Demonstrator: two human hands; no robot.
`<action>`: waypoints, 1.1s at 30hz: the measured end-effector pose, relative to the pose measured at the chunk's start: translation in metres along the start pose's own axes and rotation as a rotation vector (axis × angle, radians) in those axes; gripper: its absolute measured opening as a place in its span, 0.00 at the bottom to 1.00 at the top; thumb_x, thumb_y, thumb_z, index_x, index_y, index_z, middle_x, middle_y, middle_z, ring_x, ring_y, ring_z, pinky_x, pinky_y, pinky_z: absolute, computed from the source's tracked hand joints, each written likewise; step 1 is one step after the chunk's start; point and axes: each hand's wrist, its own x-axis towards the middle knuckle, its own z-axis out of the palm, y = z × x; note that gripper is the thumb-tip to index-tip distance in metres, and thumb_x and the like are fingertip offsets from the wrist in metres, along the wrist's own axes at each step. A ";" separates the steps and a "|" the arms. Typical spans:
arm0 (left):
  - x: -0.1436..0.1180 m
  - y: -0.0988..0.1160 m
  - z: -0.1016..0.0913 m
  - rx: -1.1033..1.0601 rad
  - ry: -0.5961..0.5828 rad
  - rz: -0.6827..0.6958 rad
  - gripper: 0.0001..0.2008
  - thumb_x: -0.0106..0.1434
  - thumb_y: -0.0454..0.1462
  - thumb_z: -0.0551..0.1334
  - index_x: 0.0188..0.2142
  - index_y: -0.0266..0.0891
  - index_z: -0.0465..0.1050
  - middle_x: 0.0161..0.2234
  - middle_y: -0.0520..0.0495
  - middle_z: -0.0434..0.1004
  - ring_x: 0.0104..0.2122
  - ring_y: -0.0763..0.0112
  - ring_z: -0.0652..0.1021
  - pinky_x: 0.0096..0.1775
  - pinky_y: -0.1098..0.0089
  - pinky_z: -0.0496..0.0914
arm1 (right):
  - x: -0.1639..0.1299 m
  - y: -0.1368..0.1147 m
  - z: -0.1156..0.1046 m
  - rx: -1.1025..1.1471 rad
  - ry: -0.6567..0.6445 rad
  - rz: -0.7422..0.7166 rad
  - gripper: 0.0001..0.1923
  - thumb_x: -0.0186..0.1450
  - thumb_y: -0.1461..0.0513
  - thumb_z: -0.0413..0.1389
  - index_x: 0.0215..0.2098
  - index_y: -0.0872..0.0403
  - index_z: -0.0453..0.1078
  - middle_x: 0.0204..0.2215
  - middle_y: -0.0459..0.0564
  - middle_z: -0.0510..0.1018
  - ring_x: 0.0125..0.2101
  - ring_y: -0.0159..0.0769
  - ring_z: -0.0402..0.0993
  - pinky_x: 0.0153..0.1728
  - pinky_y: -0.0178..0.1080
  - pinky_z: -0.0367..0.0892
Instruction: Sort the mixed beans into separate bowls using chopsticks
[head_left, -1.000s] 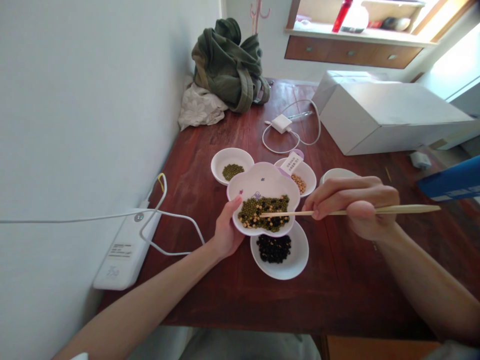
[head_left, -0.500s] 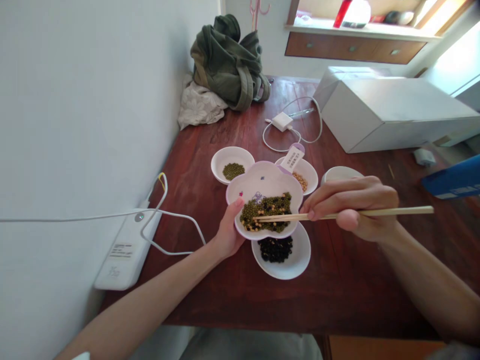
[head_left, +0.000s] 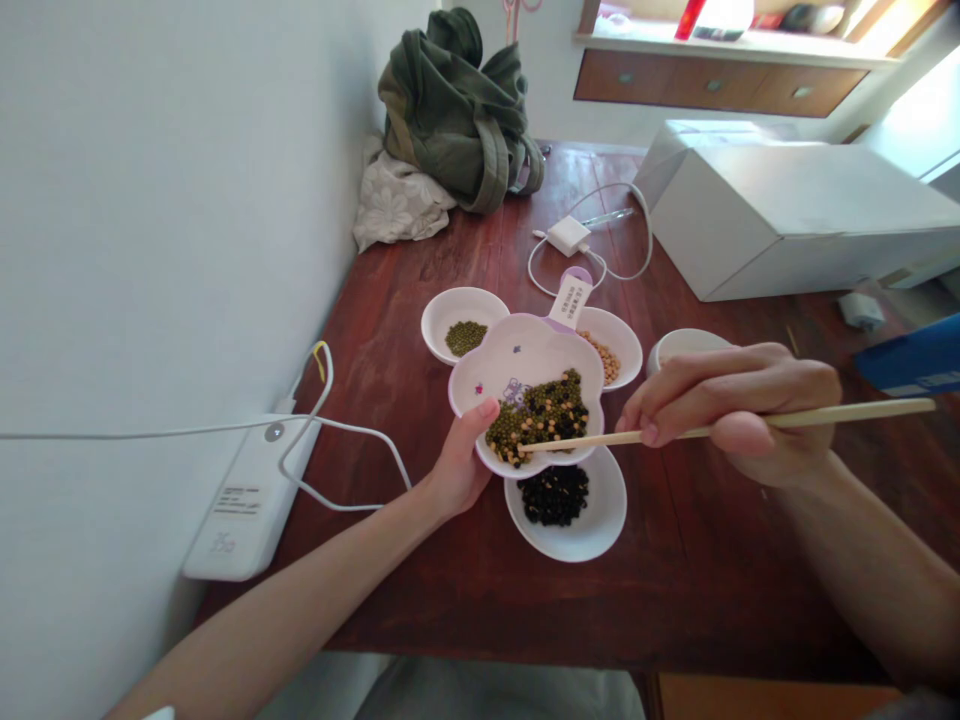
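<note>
My left hand (head_left: 471, 462) grips the near left rim of a flower-shaped bowl (head_left: 487, 350), thumb on top, and holds it tilted above the other dishes. Mixed green, black and tan beans (head_left: 547, 410) lie in its lower part. In my right hand (head_left: 750, 405) is a pair of chopsticks (head_left: 600, 440), their tips among the beans near the bowl's near edge. Under and around the bowl stand a white dish of black beans (head_left: 555, 495), one of green beans (head_left: 465, 337) and one of tan beans (head_left: 600, 352), partly covered.
Another white bowl (head_left: 679, 345) is partly hidden behind my right hand. A white power bank (head_left: 244, 510) with cables lies at the left wall. Farther back are a charger (head_left: 568, 235), a green bag (head_left: 457, 120) and a large white box (head_left: 795, 200). At right is a blue object (head_left: 911, 358).
My right hand has moved right with the chopsticks, their tips now slightly lower and nearer the bowl's edge. The flower-shaped bowl has turned slightly, its tagged handle shifting left.
</note>
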 end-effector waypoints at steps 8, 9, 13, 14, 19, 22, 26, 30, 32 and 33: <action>-0.002 0.000 0.001 0.011 -0.024 0.005 0.39 0.57 0.49 0.74 0.65 0.37 0.71 0.57 0.37 0.80 0.62 0.40 0.74 0.65 0.47 0.67 | 0.000 0.001 -0.001 0.035 -0.013 -0.020 0.24 0.73 0.50 0.57 0.31 0.60 0.82 0.29 0.58 0.84 0.30 0.40 0.84 0.29 0.37 0.78; -0.002 0.000 0.001 0.013 -0.031 0.007 0.39 0.57 0.49 0.74 0.64 0.38 0.71 0.57 0.37 0.80 0.62 0.40 0.74 0.65 0.47 0.67 | 0.000 0.001 -0.002 0.037 -0.022 -0.023 0.24 0.73 0.50 0.57 0.31 0.60 0.82 0.29 0.58 0.84 0.30 0.40 0.84 0.29 0.37 0.78; -0.001 0.000 0.001 0.017 -0.037 -0.007 0.39 0.57 0.52 0.73 0.63 0.37 0.72 0.55 0.36 0.82 0.62 0.39 0.74 0.64 0.46 0.67 | 0.002 0.001 -0.003 0.042 -0.048 -0.025 0.23 0.73 0.51 0.58 0.31 0.60 0.82 0.29 0.59 0.84 0.31 0.39 0.85 0.30 0.36 0.78; -0.001 0.000 0.001 0.017 -0.034 -0.012 0.39 0.57 0.52 0.73 0.63 0.37 0.72 0.55 0.37 0.82 0.62 0.39 0.74 0.64 0.46 0.67 | 0.002 0.001 -0.004 0.041 -0.049 -0.024 0.23 0.72 0.51 0.59 0.31 0.60 0.82 0.29 0.58 0.84 0.31 0.39 0.85 0.31 0.36 0.78; -0.002 -0.001 0.000 0.026 0.002 -0.001 0.39 0.55 0.52 0.75 0.63 0.38 0.72 0.56 0.38 0.81 0.63 0.40 0.73 0.65 0.46 0.66 | 0.002 0.004 -0.003 0.068 -0.060 -0.005 0.22 0.73 0.51 0.58 0.32 0.59 0.82 0.29 0.56 0.84 0.31 0.38 0.85 0.31 0.35 0.78; -0.002 -0.001 0.001 0.034 0.001 0.002 0.40 0.55 0.52 0.75 0.62 0.38 0.73 0.57 0.37 0.80 0.63 0.39 0.73 0.65 0.47 0.66 | 0.001 0.006 -0.003 0.070 -0.062 -0.014 0.21 0.73 0.51 0.58 0.33 0.57 0.83 0.30 0.56 0.85 0.31 0.38 0.85 0.31 0.36 0.78; -0.001 -0.001 0.002 0.030 -0.009 0.008 0.39 0.55 0.52 0.76 0.61 0.38 0.74 0.58 0.38 0.80 0.64 0.40 0.72 0.65 0.47 0.66 | 0.002 0.008 -0.003 0.083 -0.065 -0.007 0.21 0.73 0.51 0.58 0.33 0.57 0.82 0.29 0.56 0.84 0.31 0.39 0.85 0.31 0.36 0.78; -0.001 -0.001 0.002 0.022 -0.006 0.015 0.41 0.55 0.51 0.76 0.64 0.40 0.72 0.57 0.38 0.81 0.63 0.40 0.73 0.65 0.48 0.67 | 0.003 0.011 -0.004 0.079 -0.065 0.011 0.23 0.74 0.50 0.56 0.30 0.57 0.82 0.27 0.55 0.84 0.29 0.38 0.84 0.29 0.35 0.77; -0.002 -0.001 0.001 0.020 -0.006 0.017 0.42 0.54 0.50 0.76 0.66 0.41 0.70 0.57 0.38 0.81 0.63 0.41 0.74 0.65 0.48 0.67 | 0.003 0.012 -0.004 0.074 -0.067 0.014 0.23 0.75 0.50 0.55 0.30 0.56 0.81 0.27 0.55 0.84 0.29 0.37 0.84 0.27 0.35 0.76; -0.002 -0.002 0.000 0.022 -0.005 0.016 0.43 0.54 0.50 0.76 0.66 0.41 0.69 0.56 0.38 0.81 0.62 0.41 0.74 0.64 0.48 0.68 | 0.003 0.013 -0.004 0.073 -0.067 0.015 0.23 0.75 0.51 0.55 0.30 0.55 0.81 0.28 0.54 0.84 0.29 0.37 0.84 0.26 0.35 0.76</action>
